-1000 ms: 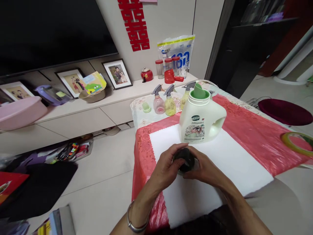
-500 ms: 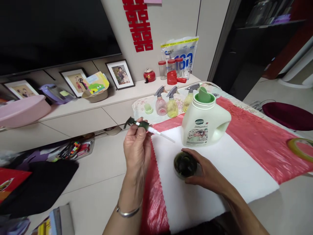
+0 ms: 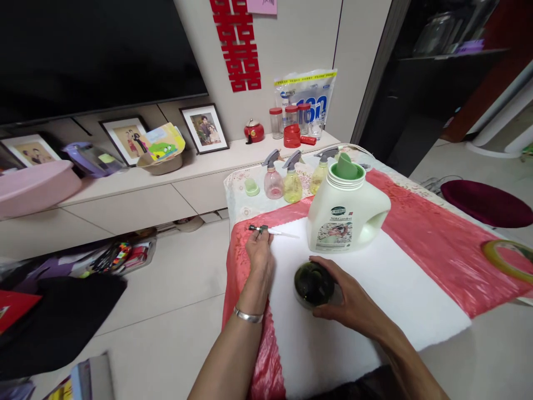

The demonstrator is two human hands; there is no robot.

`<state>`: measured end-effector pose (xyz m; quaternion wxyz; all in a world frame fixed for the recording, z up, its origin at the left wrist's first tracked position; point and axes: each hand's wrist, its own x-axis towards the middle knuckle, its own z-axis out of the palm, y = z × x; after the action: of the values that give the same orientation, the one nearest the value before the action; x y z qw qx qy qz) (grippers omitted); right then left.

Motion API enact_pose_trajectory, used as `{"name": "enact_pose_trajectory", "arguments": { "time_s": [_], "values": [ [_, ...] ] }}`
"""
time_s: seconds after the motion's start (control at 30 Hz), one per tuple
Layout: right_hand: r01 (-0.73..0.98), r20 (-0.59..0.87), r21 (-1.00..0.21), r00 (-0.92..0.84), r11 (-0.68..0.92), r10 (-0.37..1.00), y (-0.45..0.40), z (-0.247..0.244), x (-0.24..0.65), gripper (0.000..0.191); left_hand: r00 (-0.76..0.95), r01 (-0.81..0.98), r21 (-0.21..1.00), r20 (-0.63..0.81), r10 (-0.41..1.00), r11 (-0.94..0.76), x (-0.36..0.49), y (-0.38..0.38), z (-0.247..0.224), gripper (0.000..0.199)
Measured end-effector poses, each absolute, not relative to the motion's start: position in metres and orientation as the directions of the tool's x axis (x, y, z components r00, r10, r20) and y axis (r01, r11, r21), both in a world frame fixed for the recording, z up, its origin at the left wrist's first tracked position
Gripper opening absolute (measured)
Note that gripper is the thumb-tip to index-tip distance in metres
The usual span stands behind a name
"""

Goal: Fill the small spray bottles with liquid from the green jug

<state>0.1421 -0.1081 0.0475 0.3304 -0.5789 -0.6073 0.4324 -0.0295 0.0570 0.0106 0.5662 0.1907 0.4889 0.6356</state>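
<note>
Between the fingers of my left hand [image 3: 260,256] is a dark pump dispenser top [image 3: 265,229], its white stem and clear tube pointing right over the white sheet [image 3: 358,322]. The hand is low, by the left edge of that sheet. My right hand [image 3: 347,297] wraps round the side of a dark green round bottle [image 3: 313,283], which is seen from above on the sheet. Behind the bottle stands a large pale green detergent jug [image 3: 345,214] with a handle. A green cap or spout piece [image 3: 347,168] sits in its mouth.
Several spray bottles [image 3: 292,186] and a small pale green cap [image 3: 251,187] stand at the table's back. Red plastic film [image 3: 428,233] lies under the sheet, with a tape roll [image 3: 506,258] at right. Framed photos [image 3: 205,129] and red-lidded jars [image 3: 276,123] line the cabinet.
My left hand has moved down and to the right with the pump top, towards the table. My right hand stays on the bottle. The view has shifted slightly.
</note>
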Motion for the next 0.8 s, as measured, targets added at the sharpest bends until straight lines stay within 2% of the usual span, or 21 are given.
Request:
{"name": "enact_pose_trajectory", "arguments": {
  "time_s": [0.13,0.23,0.27,0.33,0.43,0.5,0.57,0.63,0.7,0.8],
  "values": [
    [0.411,-0.107,-0.91,-0.102,-0.056,0.989,-0.108,0.048,0.141,0.087,-0.255,-0.48,0.86,-0.327,0.91,0.174,-0.035,0.043,0.016,0.012],
    [0.417,-0.09,-0.908,-0.101,-0.04,0.991,-0.108,0.046,0.142,0.089,-0.223,-0.419,0.884,-0.319,0.921,0.205,-0.042,0.015,0.021,0.02],
    [0.419,-0.082,-0.908,-0.097,-0.034,0.992,-0.109,0.044,0.142,0.09,-0.182,-0.379,0.902,-0.291,0.939,0.207,-0.045,0.004,0.023,0.027],
    [0.42,-0.072,-0.907,-0.074,-0.035,0.995,-0.11,0.041,0.14,0.092,0.062,-0.168,0.979,-0.104,0.993,0.113,-0.05,-0.018,0.026,0.04],
    [0.422,-0.069,-0.905,-0.018,-0.055,0.997,-0.114,0.037,0.137,0.095,0.394,-0.006,0.99,0.135,0.909,-0.144,-0.054,-0.04,0.027,0.071],
    [0.433,-0.052,-0.9,-0.003,-0.046,0.999,-0.117,0.035,0.136,0.092,0.514,0.029,0.972,0.187,0.837,-0.235,-0.051,-0.045,0.022,0.101],
    [0.46,-0.03,-0.888,-0.023,-0.016,0.999,-0.121,0.036,0.141,0.088,0.577,0.039,0.965,0.19,0.795,-0.26,-0.046,-0.046,0.016,0.117],
    [0.491,-0.028,-0.871,-0.051,0.001,0.998,-0.126,0.04,0.152,0.084,0.604,0.038,0.963,0.19,0.774,-0.267,-0.042,-0.045,0.01,0.119],
    [0.498,-0.038,-0.867,-0.019,-0.023,0.999,-0.13,0.047,0.169,0.072,0.591,0.044,0.962,0.192,0.784,-0.269,-0.039,-0.044,0.008,0.112],
    [0.451,0.019,-0.889,0.219,-0.084,0.976,-0.132,0.06,0.201,0.051,0.475,0.06,0.972,0.171,0.863,-0.225,-0.037,-0.042,0.012,0.097]
  ]
}}
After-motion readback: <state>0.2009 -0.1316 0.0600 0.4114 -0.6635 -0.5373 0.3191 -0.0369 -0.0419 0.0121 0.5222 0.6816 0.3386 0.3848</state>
